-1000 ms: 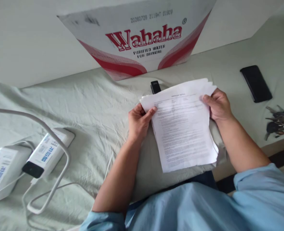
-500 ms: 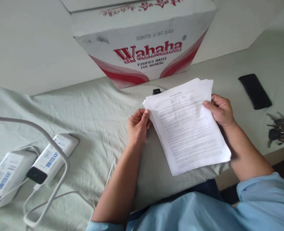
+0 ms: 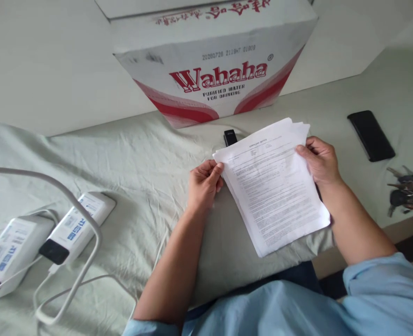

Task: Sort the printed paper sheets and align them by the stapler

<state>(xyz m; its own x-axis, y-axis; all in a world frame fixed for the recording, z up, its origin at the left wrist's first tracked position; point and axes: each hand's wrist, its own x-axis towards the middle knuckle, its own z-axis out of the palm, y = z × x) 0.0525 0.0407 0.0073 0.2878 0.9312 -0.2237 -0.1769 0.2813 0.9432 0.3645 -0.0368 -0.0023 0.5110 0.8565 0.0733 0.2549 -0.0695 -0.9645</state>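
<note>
Several printed sheets of paper (image 3: pixel 276 186) hang between my two hands over the cloth, stacked with slightly uneven edges. "Overleaf notes" heads the top sheet; the smaller print is hard to read. My left hand (image 3: pixel 205 184) pinches the stack at its upper left corner, thumb on top. At the upper right edge my right hand (image 3: pixel 320 158) grips the sheets, its thumb on the front and the other fingers mostly hidden behind. Just beyond the top edge of the paper lies a small black device (image 3: pixel 230 137), partly covered by the sheets.
A Wahaha water carton (image 3: pixel 220 74) stands behind the paper. On the right lie a black phone (image 3: pixel 371 135) and a bunch of keys (image 3: pixel 405 189). Two white power banks (image 3: pixel 76 228) with a thick white cable (image 3: pixel 83 210) rest on the green cloth (image 3: pixel 122 154) at left.
The paper stack has shifted slightly toward me at its top, uncovering more of the small black device. My left hand has moved a little to the right; both hands keep their grip.
</note>
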